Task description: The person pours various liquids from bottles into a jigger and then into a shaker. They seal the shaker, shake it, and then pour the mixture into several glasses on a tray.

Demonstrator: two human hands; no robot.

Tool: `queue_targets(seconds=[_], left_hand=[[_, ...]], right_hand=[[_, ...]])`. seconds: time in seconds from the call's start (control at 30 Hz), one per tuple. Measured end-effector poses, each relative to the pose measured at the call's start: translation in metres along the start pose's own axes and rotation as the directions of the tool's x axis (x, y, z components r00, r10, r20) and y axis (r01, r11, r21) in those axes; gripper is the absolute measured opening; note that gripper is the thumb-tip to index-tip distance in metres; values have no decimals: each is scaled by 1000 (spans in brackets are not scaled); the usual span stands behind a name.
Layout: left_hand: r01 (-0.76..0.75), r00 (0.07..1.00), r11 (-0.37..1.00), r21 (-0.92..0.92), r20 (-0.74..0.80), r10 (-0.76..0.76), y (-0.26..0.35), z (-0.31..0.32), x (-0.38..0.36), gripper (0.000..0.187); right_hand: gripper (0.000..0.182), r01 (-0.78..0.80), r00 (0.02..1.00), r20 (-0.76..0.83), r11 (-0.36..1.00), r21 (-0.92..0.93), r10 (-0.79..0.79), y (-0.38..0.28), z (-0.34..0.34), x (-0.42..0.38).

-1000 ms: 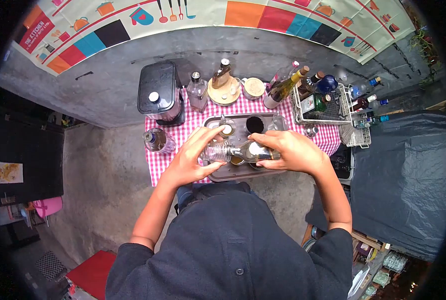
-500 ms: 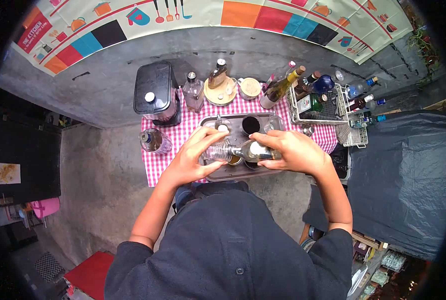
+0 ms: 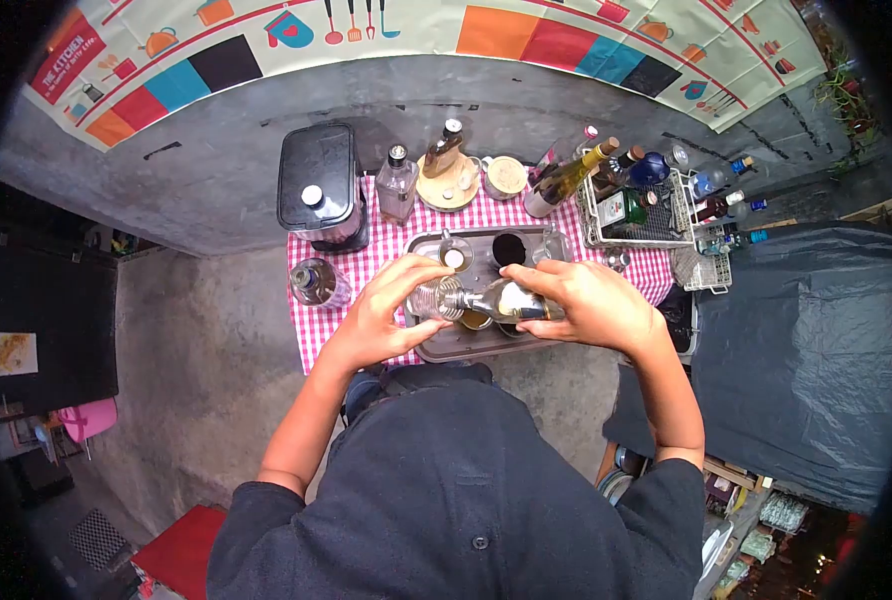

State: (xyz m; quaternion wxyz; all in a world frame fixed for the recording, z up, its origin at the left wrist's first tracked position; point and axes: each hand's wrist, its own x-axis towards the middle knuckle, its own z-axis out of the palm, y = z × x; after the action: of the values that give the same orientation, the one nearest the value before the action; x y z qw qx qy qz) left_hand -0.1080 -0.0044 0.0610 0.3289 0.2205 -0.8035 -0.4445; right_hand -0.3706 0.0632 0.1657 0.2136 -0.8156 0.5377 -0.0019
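Grey concrete wall behind small surface point(image 3: 331, 335) with red-checked cloth; grey tray point(image 3: 466, 345) on it. Left hand point(image 3: 386, 315) over tray, fingers wrapped around clear glass point(image 3: 434, 299). Right hand point(image 3: 588, 303) fingers clamped on bottle point(image 3: 511, 300), tipped sideways, neck at glass mouth. More bottles in wire basket point(image 3: 688, 215) at right.

Wall banner point(image 3: 76, 60) reading "THE KITCHEN", bottle labels too small to read
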Motion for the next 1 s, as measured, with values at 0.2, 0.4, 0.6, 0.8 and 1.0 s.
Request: queue_targets(seconds=[0.2,0.4,0.6,0.8,1.0], left_hand=[[-35,999,999,30,-27,36,-12,-15,-7,56],[-50,997,998,42,-57,53,-19,-35,-11,56],[9,1000,998,-63,-28,-11,-23,-57,-16,55],[52,997,992,-112,-45,-58,-35,-75,-23,57],[-37,994,988,-147,-108,21,-41,-97,-27,57]], right_hand=[[63,-34,999,17,999,-8,34,-15,-2,12],[63,-78,996,36,997,6,78,-30,-5,28],[62,-49,999,-4,996,73,49,-42,-5,46],[61,-85,996,0,987,134,86,-57,-6,65],[58,1,982,-181,952,306,57,-58,24,82]])
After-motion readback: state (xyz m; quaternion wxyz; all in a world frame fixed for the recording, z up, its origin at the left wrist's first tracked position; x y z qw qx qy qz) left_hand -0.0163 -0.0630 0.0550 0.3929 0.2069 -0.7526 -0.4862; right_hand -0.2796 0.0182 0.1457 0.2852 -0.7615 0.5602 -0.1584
